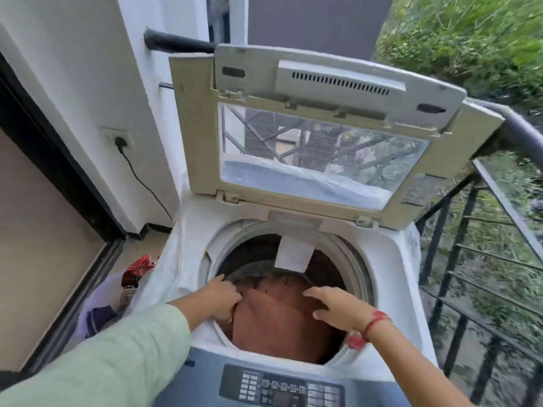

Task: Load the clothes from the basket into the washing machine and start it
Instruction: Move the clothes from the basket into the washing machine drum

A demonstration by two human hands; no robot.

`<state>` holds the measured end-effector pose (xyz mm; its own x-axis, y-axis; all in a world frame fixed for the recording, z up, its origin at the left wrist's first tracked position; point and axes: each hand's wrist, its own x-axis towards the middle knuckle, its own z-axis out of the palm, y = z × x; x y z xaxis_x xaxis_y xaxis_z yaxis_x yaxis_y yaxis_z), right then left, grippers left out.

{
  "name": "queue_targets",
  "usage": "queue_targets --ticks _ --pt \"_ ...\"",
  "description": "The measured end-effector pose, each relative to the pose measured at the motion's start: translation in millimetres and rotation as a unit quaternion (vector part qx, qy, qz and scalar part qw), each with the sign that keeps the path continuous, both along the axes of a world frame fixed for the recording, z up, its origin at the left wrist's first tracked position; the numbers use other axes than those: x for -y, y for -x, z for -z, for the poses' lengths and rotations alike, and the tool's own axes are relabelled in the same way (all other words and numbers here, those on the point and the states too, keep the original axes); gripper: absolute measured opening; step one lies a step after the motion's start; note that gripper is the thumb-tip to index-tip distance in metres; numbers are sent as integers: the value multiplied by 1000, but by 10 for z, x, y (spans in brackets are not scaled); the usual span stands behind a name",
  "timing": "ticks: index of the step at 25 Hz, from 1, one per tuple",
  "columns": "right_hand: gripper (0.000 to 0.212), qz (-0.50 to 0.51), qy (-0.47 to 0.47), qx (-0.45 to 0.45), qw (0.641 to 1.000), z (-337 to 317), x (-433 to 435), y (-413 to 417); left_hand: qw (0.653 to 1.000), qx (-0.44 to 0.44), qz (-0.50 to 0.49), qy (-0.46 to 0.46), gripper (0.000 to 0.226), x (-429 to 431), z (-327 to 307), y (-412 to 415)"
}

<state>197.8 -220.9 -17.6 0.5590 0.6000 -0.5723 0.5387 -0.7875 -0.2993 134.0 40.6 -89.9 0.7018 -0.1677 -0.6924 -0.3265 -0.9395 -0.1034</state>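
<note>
A white top-loading washing machine stands in front of me with its lid raised. A large brown cloth bulges in the drum opening. My left hand grips the cloth's left edge with curled fingers. On the right, my right hand lies on the cloth with its fingers bent over the fabric. The control panel with its buttons lies along the machine's near edge. A pale basket with several clothes, red and dark blue among them, stands on the floor left of the machine.
A black metal railing runs close along the machine's right side, with greenery beyond. A white wall with a socket and plugged black cable is at the left. A dark door frame borders the left floor.
</note>
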Motion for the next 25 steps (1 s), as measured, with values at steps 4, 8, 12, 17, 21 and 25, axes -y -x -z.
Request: queue_targets --ticks 4,8,12,17,21,25 --pt "40 2 -71 20 997 -97 -166 8 975 152 -78 139 57 -113 -208 81" --pt "30 72 -286 66 953 -329 -623 72 825 413 -290 253 55 -392 -691 365" --pt "23 75 -406 46 910 -597 -1322 314 661 536 -474 226 48 -1072 -832 1066" --pt "23 -84 -375 7 923 -626 -2493 685 650 495 -544 189 48 -1968 -495 1793" --pt "27 -83 -307 9 948 -305 -3619 734 664 449 -559 212 49 -2820 -105 2036" --pt "39 -3 -88 13 996 502 -4698 436 702 350 -569 247 54 -3587 516 2087"
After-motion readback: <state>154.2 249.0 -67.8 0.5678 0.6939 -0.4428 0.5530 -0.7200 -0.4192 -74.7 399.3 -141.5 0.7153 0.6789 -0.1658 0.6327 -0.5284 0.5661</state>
